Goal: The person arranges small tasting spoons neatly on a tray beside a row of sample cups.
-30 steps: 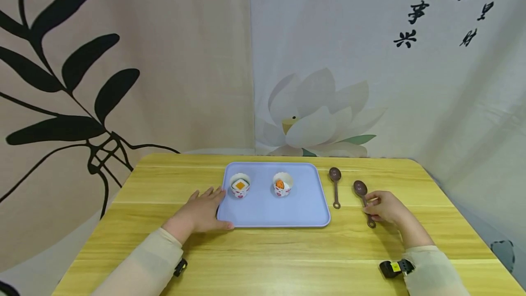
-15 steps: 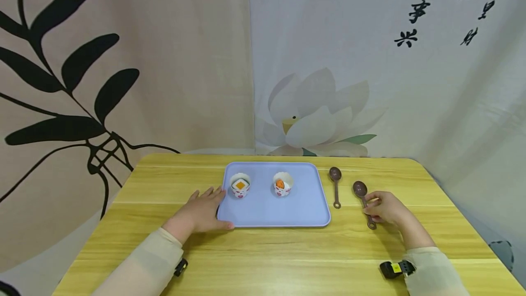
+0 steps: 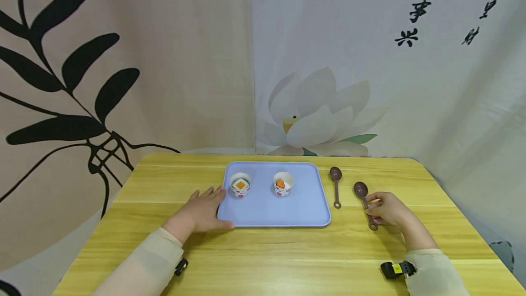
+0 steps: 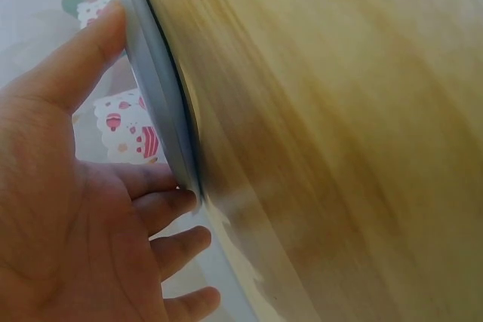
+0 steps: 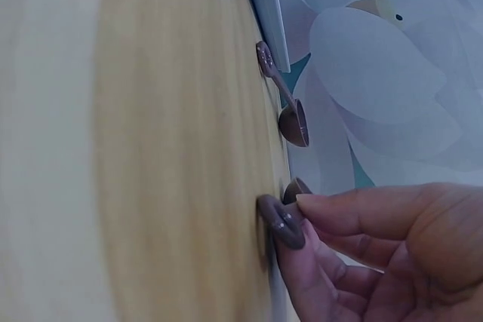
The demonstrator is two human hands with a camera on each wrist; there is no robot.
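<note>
At the left, the person's left hand is resting spread against the tray, fingertips touching its left edge and thumb at its near-left corner; that grip is loose, nothing being clasped in it. The tray is lying flat around the middle of the table, nearer the far edge. On it, a paper cup is standing toward the left edge, holding a white-and-yellow piece, and a second cup, holding an orange piece, is standing right of it. Just beyond the tray's right edge, one brown spoon is lying untouched, its bowl pointing toward the table's far edge. Farther right, toward the table's right edge, the right hand is pinching the handle of the other spoon between thumb and finger. Whether that handle is touching the wood, I'm not able to tell. To my eye, the person is settling the hold on this spoon while steadying the tray; the next move is calling for a firm pinch and clearance from the neighbouring spoon.
</note>
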